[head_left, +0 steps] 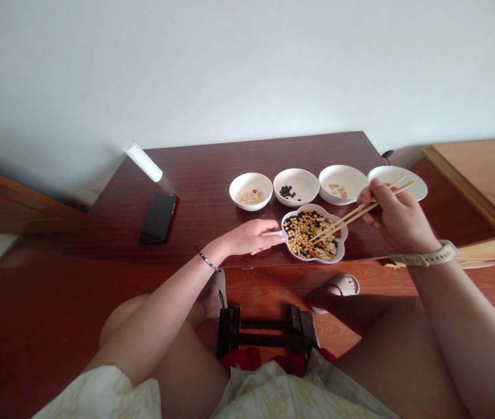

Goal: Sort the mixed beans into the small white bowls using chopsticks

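My left hand (260,235) is closed round the short handle of a scalloped white dish (342,251) at the table's front edge. Mixed yellow beans, black beans and pale seeds (306,230) fill the dish. My right hand (393,212) grips a pair of wooden chopsticks (347,219), their tips down among the beans. Behind the dish stand a white bowl with pale seeds (251,198), a bowl with black beans (288,192) and a bowl with yellow beans (338,190). A fourth white bowl (417,185) is partly hidden by my right hand; its contents cannot be made out.
A black phone (158,219) lies on the left of the dark wooden table (204,169). Behind it is a white cylinder (143,161). A lighter wooden cabinet (483,174) stands at the right, and a dark stool frame (267,334) is between my legs.
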Tool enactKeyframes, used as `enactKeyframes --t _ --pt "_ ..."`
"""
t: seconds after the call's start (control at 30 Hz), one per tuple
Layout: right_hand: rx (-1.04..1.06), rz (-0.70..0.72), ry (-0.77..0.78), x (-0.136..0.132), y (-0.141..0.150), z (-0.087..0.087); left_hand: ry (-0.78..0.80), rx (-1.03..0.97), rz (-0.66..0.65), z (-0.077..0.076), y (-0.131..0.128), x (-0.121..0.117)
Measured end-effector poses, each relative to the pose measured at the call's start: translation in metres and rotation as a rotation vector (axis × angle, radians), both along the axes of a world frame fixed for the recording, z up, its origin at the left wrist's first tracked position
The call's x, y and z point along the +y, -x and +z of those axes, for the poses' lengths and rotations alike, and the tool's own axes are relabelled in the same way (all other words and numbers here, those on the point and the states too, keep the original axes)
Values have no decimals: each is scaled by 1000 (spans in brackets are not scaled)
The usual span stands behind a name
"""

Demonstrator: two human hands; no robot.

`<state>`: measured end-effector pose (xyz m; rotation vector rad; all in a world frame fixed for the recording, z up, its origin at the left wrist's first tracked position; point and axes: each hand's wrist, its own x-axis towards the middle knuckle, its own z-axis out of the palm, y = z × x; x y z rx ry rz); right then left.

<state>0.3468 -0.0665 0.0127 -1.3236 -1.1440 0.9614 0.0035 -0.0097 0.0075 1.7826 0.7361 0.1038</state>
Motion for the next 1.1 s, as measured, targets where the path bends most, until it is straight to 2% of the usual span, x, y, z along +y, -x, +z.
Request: enactKeyframes --t 0.5,0.7,1.1 --pt "16 28 46 -2 2 1 -3 5 0 1 -2 0" --pt "-43 22 37 -3 1 1 3 -4 1 1 -3 -1" --pt "-2 41 29 -4 2 3 -2 5 12 -2 -3 0"
